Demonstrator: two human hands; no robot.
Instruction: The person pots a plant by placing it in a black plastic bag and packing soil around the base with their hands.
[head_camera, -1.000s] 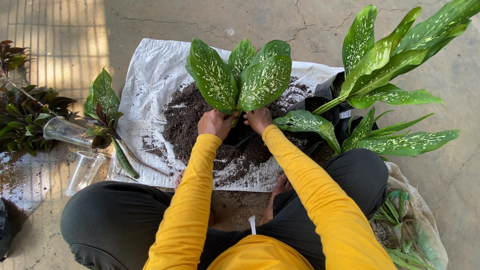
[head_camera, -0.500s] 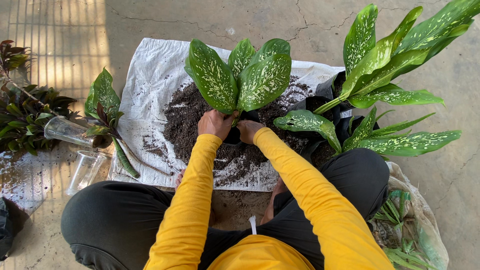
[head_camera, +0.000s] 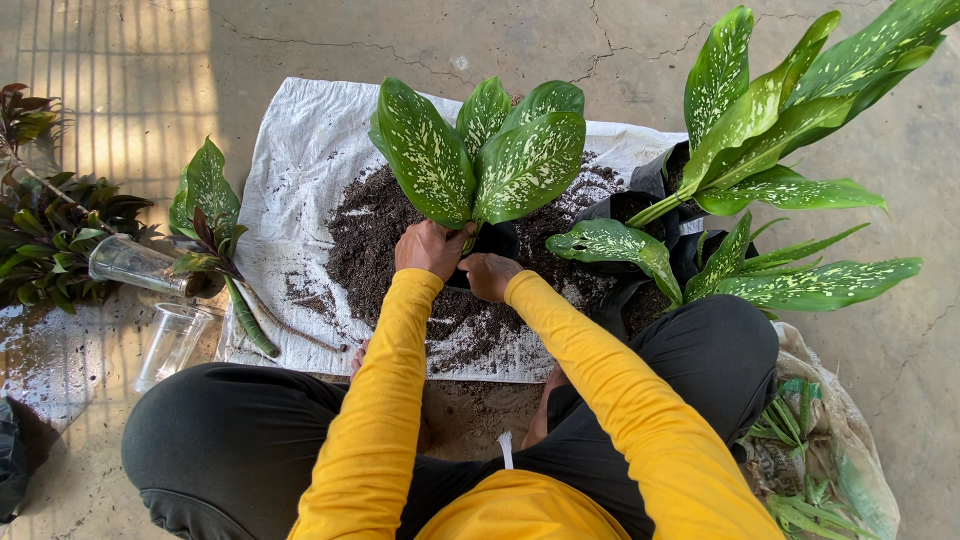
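I have both hands down at the base of a spotted-leaf plant that stands in a small black bag at the middle of a white sack spread on the concrete. The sack catches the loose soil heaped around the bag, which looks like the reason it lies flat under everything.

My left hand sits against the left side of the bag's mouth, fingers curled inward and close together, apparently gripping the rim or pressing soil there; the tips are hidden under the leaves, so I cannot tell exactly what they pinch. My right hand rests on the near edge of the bag, fingers bent and bunched, touching soil or rim.

A taller plant of the same kind stands just to the right in its own black bag. To the left lie two clear plastic cups and a cutting.
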